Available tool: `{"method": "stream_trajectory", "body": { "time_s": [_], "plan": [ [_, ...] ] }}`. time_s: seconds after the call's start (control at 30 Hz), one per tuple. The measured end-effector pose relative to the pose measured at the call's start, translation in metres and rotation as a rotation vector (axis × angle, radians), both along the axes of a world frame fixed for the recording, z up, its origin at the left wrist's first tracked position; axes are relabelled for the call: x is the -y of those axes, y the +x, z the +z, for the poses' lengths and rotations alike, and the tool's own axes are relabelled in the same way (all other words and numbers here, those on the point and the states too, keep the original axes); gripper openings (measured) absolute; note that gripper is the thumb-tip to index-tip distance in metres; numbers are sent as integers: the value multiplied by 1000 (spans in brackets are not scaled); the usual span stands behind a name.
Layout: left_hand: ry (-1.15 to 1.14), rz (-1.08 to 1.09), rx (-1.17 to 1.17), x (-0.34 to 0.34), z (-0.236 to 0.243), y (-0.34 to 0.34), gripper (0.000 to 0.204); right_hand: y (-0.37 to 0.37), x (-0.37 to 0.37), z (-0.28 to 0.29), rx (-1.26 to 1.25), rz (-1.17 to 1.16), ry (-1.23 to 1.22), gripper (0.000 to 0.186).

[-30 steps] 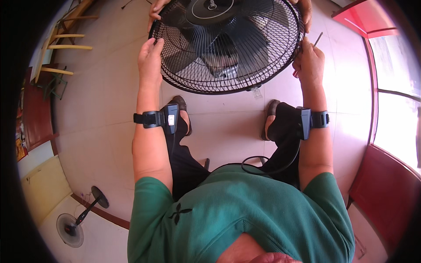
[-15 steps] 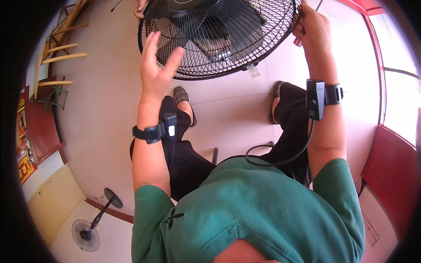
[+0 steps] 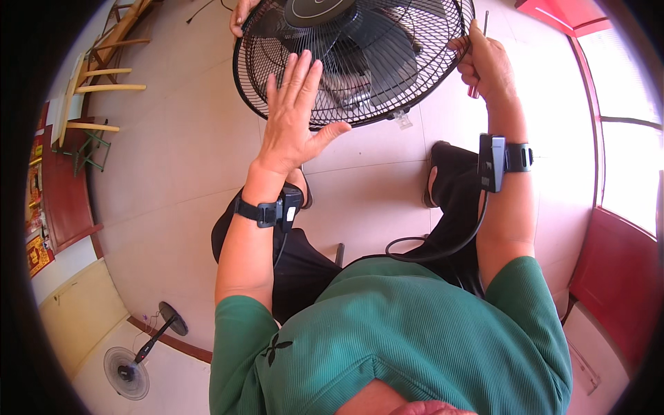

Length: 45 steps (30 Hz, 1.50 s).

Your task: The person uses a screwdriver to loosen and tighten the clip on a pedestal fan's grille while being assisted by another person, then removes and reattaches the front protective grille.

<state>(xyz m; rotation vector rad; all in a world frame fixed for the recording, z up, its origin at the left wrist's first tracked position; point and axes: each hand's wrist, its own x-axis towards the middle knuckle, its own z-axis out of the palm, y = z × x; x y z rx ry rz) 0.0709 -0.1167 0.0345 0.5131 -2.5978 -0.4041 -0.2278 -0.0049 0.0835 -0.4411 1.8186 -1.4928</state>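
Two forearms (image 3: 243, 263) outstretched, left fingers (image 3: 299, 79) spread before fan (image 3: 377, 59), right fingers (image 3: 468, 70) gripping screwdriver (image 3: 474, 91)

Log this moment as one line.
left hand: open, over fan grille, contact unclear | right hand: holding red-handled screwdriver, at grille's right edge | co-worker's hand: grille's upper-left edge

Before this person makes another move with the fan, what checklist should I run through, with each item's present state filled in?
1. Right hand at the fan guard: ok, fingers at the rim's right side.
2. Screwdriver held: ok, in the right hand, red handle showing below it.
3. Left hand gripping the guard: not ok, open with fingers extended in front of the mesh.
4. Another person's hand at the guard: ok, by the upper left rim.
5. Clear clip at the lower rim fastened: cannot tell, too small.
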Motion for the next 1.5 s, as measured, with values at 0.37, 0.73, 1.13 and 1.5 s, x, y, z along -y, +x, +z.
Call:
{"method": "stream_trajectory", "body": {
  "time_s": [0.37, 0.73, 1.13, 1.5],
  "plan": [
    [-26, 231, -208, 19, -12, -2, 79, 14, -13, 5, -32, 80, 63, 52],
    [-133, 262, -70, 2, -8, -14, 68, 17, -15, -2, -18, 90, 83, 54],
    [-246, -17, -291, -60, -6, -19, 13, 10, -19, 4, 226, 75, 30, 54],
    [-240, -22, -314, -66, -24, -8, 18, 48, -30, -12, 500, 50, -129, 46]
  ]
}}
